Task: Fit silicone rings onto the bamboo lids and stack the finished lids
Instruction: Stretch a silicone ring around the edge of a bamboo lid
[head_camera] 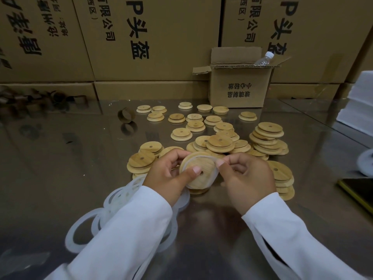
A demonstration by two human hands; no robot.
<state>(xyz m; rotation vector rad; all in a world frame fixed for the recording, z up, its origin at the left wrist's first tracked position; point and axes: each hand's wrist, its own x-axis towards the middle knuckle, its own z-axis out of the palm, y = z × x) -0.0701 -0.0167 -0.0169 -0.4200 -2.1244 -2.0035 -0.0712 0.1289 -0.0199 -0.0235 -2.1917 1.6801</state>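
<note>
Left hand (161, 174) clamped on one bamboo lid (203, 179), thumb pressed beside the centre hole, sleeve lying across a heap of loose rings (110, 201) on the table (60, 158). Right hand (248, 178) pinching the silicone ring (201, 157) at the lid's right edge, stretching it over the rim. Only partly seated, by the look of it. Could spring straight back off on a slipped pinch, or roll into a twist and sit crooked. Worth watching that left sleeve too: might drag loose rings about with any sweep. Just right of the hands, an unevenly piled lid stack (282, 178), ripe for toppling on one careless wrist nudge. Behind, a sprawling pile (266, 138), just as easy to scatter. Further back, single lids (193, 118) dotted around, then an open carton (238, 87) with a bottle (264, 59) poking out.
</note>
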